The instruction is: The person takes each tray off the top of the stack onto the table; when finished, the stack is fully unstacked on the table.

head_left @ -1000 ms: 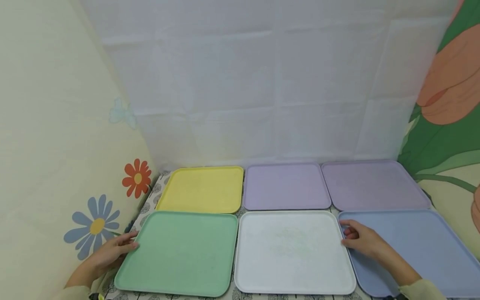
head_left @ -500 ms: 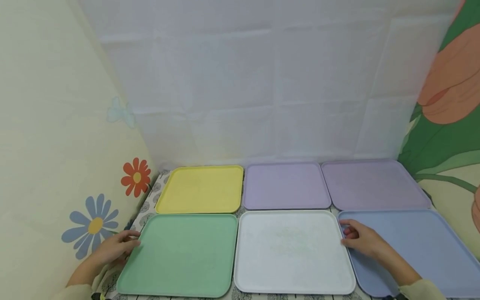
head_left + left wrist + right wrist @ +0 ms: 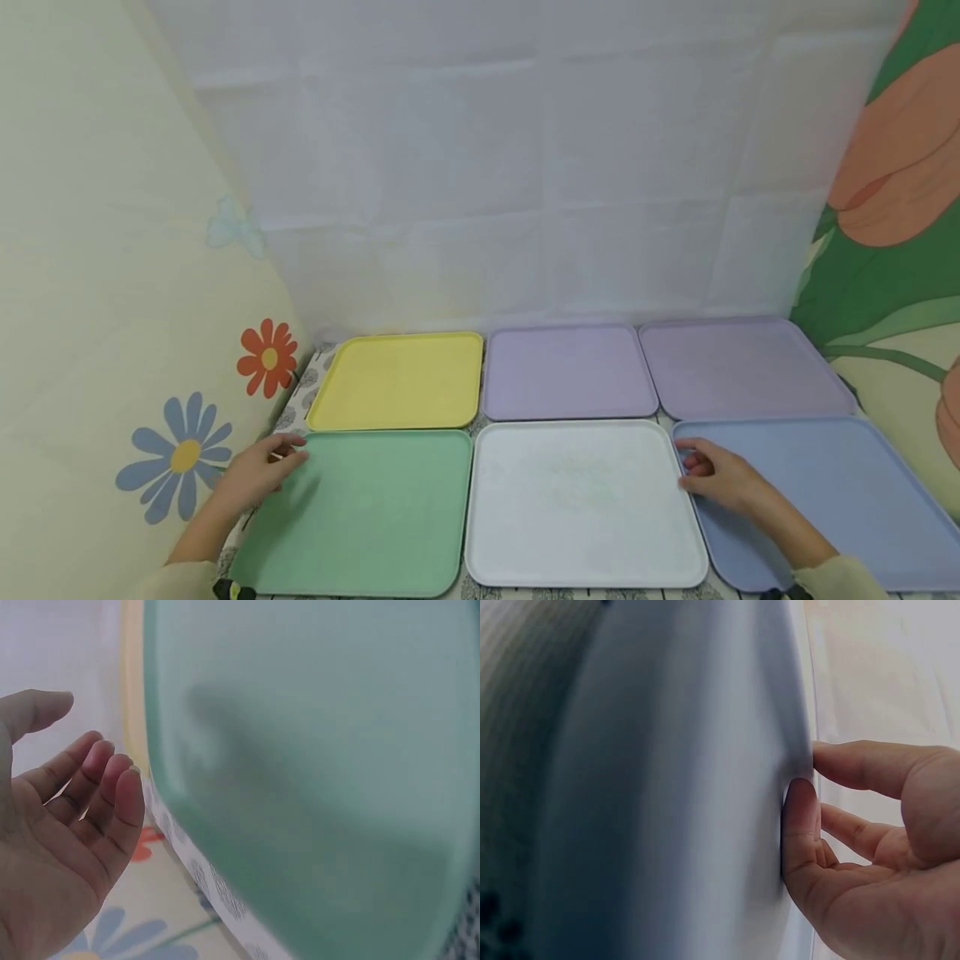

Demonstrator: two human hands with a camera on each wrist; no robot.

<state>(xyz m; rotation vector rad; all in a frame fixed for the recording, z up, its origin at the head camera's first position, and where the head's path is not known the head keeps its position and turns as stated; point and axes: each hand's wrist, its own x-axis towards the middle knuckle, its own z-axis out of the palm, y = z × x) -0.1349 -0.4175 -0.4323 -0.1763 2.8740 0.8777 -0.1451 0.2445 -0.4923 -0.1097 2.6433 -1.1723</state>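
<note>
My left hand hovers over the far left corner of the green tray, casting a shadow on it. In the left wrist view its fingers are loosely bent, thumb apart, with nothing between them. The right hand stays at the seam between the white tray and the blue tray. Its thumb and fingertips touch the white tray's right rim, spaced apart along it. Seen from the right wrist, the fingertips rest right at a pale tray edge.
Behind stand a yellow tray, a lilac tray and a second lilac tray. All the trays lie flat on a tree-patterned cloth. A white sheet hangs at the back, with flower-printed panels on both sides.
My left hand has left the green tray's left rim and moved up and forward to its far corner. The green tray's far edge has shifted slightly nearer. The right hand stays put.
</note>
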